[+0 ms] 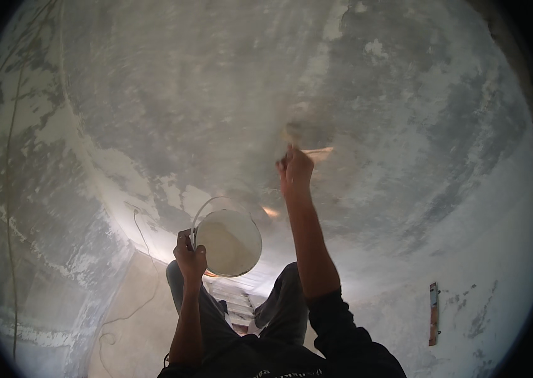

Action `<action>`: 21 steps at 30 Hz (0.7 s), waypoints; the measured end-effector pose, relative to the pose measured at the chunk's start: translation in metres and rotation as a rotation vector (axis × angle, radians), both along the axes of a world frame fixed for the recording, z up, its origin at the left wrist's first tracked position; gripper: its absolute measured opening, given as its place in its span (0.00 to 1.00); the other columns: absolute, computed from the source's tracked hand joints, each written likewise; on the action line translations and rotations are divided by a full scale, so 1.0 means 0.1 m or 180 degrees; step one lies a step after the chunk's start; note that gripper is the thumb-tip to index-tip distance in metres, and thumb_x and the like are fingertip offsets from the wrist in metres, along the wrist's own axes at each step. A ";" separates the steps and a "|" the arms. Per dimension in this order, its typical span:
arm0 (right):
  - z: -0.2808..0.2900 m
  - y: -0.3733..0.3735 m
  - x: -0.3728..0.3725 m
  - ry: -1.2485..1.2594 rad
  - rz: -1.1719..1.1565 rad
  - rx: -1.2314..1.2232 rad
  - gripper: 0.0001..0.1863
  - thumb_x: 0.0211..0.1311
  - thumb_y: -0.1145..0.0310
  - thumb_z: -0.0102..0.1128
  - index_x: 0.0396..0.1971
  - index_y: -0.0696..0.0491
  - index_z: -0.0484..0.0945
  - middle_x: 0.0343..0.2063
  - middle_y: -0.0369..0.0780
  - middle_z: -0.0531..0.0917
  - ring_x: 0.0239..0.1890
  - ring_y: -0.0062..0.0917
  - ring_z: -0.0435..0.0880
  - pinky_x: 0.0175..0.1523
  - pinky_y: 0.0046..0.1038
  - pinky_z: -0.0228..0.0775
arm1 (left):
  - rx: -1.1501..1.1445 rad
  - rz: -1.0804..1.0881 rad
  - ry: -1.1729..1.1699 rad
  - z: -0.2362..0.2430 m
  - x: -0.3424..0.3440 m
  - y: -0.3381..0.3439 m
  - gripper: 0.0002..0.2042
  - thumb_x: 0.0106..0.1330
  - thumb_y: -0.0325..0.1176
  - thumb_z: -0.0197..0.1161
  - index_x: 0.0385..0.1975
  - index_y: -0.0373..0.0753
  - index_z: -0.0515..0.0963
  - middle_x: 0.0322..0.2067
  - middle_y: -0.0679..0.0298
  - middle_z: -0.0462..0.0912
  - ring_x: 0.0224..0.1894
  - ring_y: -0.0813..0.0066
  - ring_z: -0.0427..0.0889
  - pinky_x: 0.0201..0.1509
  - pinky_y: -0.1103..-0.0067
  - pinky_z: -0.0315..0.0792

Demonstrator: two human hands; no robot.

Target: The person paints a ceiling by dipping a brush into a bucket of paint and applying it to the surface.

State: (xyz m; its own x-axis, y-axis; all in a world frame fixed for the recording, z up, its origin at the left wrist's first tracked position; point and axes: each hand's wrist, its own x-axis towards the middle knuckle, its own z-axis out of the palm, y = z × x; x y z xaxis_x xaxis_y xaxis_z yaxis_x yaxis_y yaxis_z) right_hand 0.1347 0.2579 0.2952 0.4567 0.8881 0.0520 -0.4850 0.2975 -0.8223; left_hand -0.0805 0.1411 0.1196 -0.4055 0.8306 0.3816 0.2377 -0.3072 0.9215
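At lower centre of the frame, bucket (260, 252): mouth open toward you, pale material (231, 246) inside; wire handle (228, 198) arcs above the rim.
Left hand (191, 256): grasping the bucket at the left side of its rim, thumb and fingers closed.
Right hand (295, 169): near the centre of the frame, clenched around what appears to be a brush (291, 133); blur hides its outline.
Brush axis: seems to run up the frame from your right hand, head end away from the bucket.
Key relation: from your right hand, the bucket lies down and to the left, well apart; your left hand is nearer, touching it.
Patchy grey surface (216, 94): behind the brush; you cannot confirm contact from this view.
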 end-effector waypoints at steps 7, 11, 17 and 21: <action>1.29 0.03 -0.03 -0.0422 -0.0050 0.1072 0.13 0.66 0.70 0.42 0.43 0.60 0.72 0.17 0.28 0.54 0.17 0.14 0.51 0.23 0.23 0.50 | -0.0068 -0.0150 -0.0129 0.08 0.20 0.02 0.17 0.40 0.21 0.53 0.34 0.33 0.74 0.14 0.66 0.61 0.16 0.76 0.58 0.21 0.78 0.58; 1.07 -0.06 0.04 -0.0552 -0.0074 0.0914 0.14 0.68 0.66 0.45 0.45 0.59 0.73 0.16 0.28 0.57 0.16 0.13 0.55 0.24 0.22 0.55 | 0.0098 -0.0062 0.0031 0.07 0.18 0.05 0.17 0.40 0.21 0.53 0.34 0.33 0.74 0.14 0.66 0.61 0.17 0.76 0.59 0.21 0.78 0.59; -0.51 0.08 0.19 -0.0434 0.0030 0.0336 0.15 0.69 0.61 0.48 0.40 0.58 0.75 0.12 0.27 0.58 0.11 0.13 0.58 0.17 0.21 0.57 | 0.0272 0.0074 -0.0055 0.15 0.07 0.11 0.17 0.40 0.22 0.53 0.35 0.33 0.74 0.14 0.65 0.60 0.16 0.74 0.58 0.21 0.78 0.58; -1.58 -0.07 0.02 -0.0188 0.0101 -0.0420 0.15 0.69 0.60 0.48 0.37 0.58 0.75 0.11 0.27 0.60 0.09 0.13 0.59 0.16 0.20 0.56 | 0.0356 0.0294 0.0049 0.20 -0.07 0.16 0.17 0.40 0.22 0.53 0.35 0.33 0.74 0.14 0.65 0.59 0.16 0.74 0.58 0.21 0.78 0.57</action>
State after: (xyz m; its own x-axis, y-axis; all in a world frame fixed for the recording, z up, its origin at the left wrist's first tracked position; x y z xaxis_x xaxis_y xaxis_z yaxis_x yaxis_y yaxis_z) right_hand 0.1366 0.2508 0.1368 0.4279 0.9029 -0.0403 -0.4421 0.1702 -0.8807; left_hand -0.0877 0.1567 0.1394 -0.4718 0.7420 0.4763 0.2835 -0.3839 0.8788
